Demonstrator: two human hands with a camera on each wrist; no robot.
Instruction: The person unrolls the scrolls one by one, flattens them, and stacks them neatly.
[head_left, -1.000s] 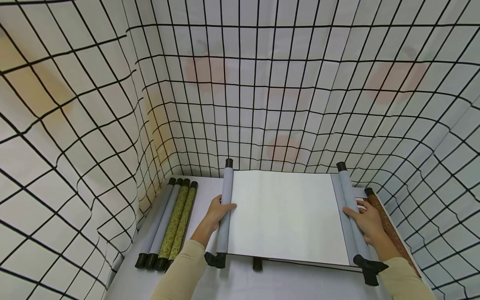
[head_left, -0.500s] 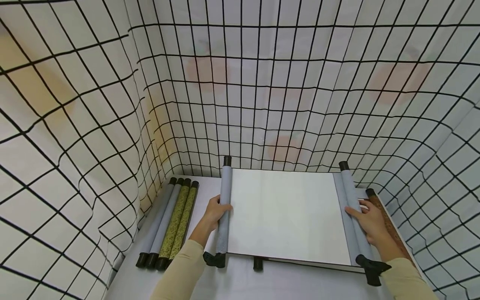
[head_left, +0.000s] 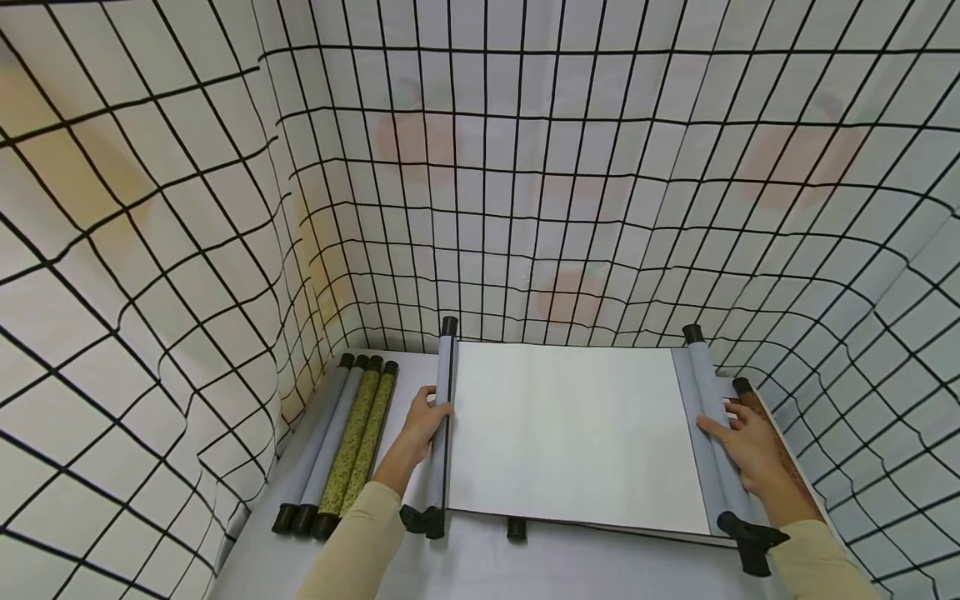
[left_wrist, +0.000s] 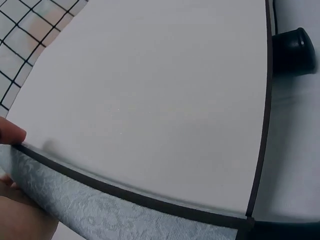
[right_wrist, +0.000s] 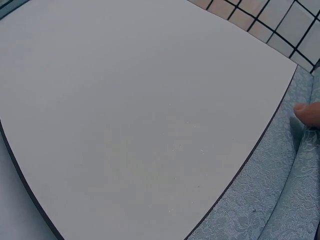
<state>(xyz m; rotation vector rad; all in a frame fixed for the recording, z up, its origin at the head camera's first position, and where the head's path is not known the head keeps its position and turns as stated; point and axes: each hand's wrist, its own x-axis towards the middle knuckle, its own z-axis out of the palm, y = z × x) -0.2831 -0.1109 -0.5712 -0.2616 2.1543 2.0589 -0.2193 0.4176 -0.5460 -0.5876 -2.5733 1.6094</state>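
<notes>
A hanging scroll with a blank white sheet (head_left: 562, 433) lies partly unrolled between two pale-blue brocade rolls with black end knobs. My left hand (head_left: 422, 423) grips the left roll (head_left: 442, 367), its thumb over the edge. In the left wrist view, a dark strip borders that brocade (left_wrist: 120, 210) beside my thumb (left_wrist: 11, 133). At the other end, my right hand (head_left: 752, 450) holds the right roll (head_left: 705, 383), thumb on top. The right wrist view shows that thumb (right_wrist: 309, 114) on the blue brocade (right_wrist: 250, 200). Most fingers are hidden behind the rolls.
Several rolled scrolls lie side by side at left, pale blue (head_left: 322, 467) and green patterned (head_left: 352, 454). A brown scroll (head_left: 756, 402) lies along the right edge. A black knob (head_left: 516, 530) pokes out beneath the sheet. Black grid netting (head_left: 510, 220) surrounds the white surface.
My left hand has shifted left with its roll, and a dark strip now shows along the sheet's left edge. The right hand and roll have edged slightly right, so the sheet spans wider.
</notes>
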